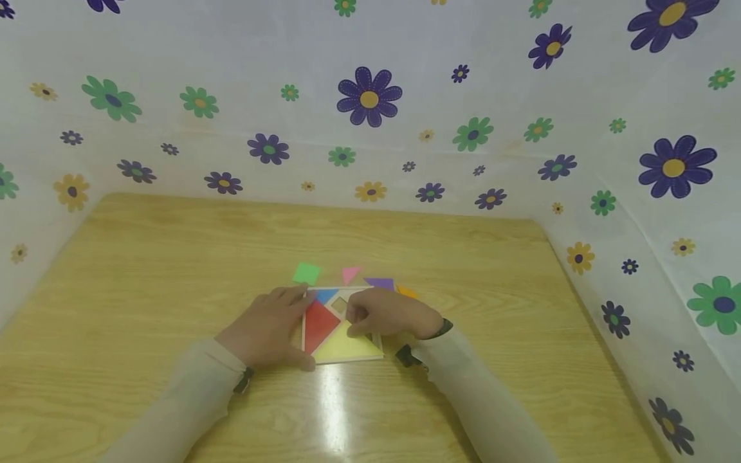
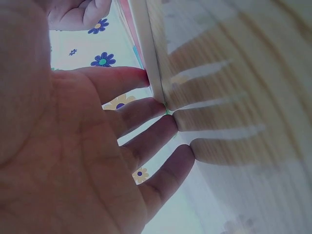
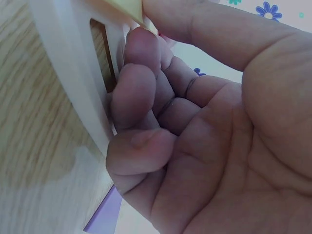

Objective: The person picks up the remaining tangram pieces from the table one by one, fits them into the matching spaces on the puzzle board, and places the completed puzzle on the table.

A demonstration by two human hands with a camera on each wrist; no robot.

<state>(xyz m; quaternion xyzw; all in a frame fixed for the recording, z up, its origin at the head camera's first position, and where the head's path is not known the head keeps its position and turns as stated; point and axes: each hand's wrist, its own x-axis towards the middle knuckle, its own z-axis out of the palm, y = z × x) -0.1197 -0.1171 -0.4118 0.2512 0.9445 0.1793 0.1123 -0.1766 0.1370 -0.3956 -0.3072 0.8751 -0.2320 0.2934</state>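
A white tangram tray [image 1: 303,334] lies on the table with a red triangle [image 1: 320,326], a blue piece [image 1: 326,296] and a large yellow triangle [image 1: 346,344] in it. My left hand [image 1: 263,328] spans the tray's left side, fingers fairly straight. In the left wrist view, the index fingertip touches the tray's edge [image 2: 151,63], and the other fingertips rest on the table. Over the tray's right part, my right hand [image 1: 384,313] has its fingers curled. The right wrist view shows its thumb and index finger pinching a corner of the yellow triangle [image 3: 127,9]. The hand hides part of the tray.
Beyond the tray lie a green piece [image 1: 306,273], a pink triangle [image 1: 350,274], a purple triangle [image 1: 382,283] and a partly hidden orange piece [image 1: 407,292]. A flower-patterned white cloth [image 1: 312,116] stands around the wooden table [image 1: 191,251] at the back and sides.
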